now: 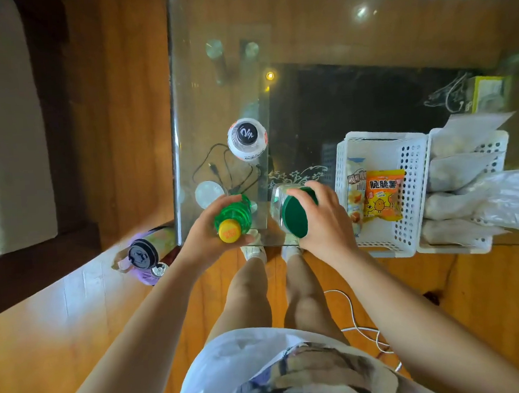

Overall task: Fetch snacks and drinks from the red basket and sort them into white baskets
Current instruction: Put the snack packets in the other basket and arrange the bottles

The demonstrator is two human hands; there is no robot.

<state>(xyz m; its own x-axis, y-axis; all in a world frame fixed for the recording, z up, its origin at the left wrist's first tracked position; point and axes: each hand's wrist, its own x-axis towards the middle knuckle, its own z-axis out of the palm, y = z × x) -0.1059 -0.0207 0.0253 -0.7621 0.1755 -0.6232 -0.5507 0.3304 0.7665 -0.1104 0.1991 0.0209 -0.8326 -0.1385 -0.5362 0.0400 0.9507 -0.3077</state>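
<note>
The left hand (207,230) is gripping a green bottle (233,217) round its shoulder, yellow cap toward the camera, long axis running away and down to the glass bench (202,78). The right hand (323,213) is clasping a clear jar (286,208), tilted, its green lid facing the person. Both are hanging over the bench's near edge, left of the white basket (412,187) holding snack packs. Best to keep each grip firm, then carry drinks over upright and lower them past the rim.
</note>
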